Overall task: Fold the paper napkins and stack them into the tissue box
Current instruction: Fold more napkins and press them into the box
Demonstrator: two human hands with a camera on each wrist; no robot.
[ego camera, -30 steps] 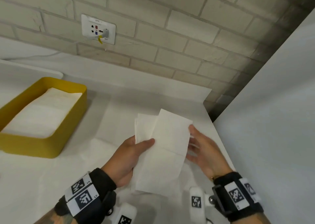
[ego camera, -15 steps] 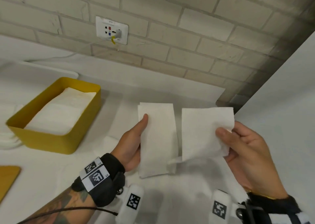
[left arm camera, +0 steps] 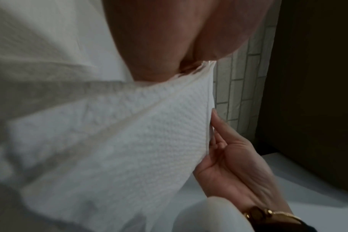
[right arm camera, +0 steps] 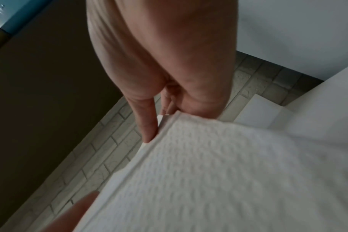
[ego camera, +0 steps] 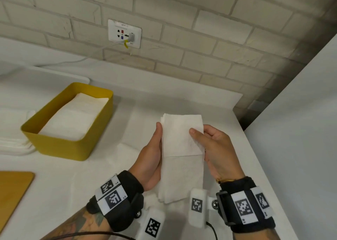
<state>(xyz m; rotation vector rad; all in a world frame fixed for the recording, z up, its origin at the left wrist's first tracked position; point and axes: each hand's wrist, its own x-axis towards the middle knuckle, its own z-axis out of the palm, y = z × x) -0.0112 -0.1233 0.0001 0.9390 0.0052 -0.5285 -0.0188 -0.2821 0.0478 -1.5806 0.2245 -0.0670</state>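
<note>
A white paper napkin (ego camera: 182, 152), folded into a long narrow strip, is held above the white counter between both hands. My left hand (ego camera: 155, 154) grips its left edge, thumb along the front. My right hand (ego camera: 209, 145) pinches the right edge, thumb on the front face and fingers behind. The wrist views show the embossed napkin (left arm camera: 129, 141) (right arm camera: 218, 172) close up. The yellow tissue box (ego camera: 54, 145) stands to the left with folded napkins (ego camera: 76, 115) stacked inside.
More white napkins lie flat on the counter (ego camera: 127, 148) under the hands. A pile of white napkins (ego camera: 12, 145) sits left of the box. A wooden lid (ego camera: 12, 190) lies at the near left. A white panel (ego camera: 300, 130) rises on the right; brick wall behind.
The right hand folded the napkin's right half over onto the left half, turning the open sheet into one narrow strip. Both hands now hold its edges.
</note>
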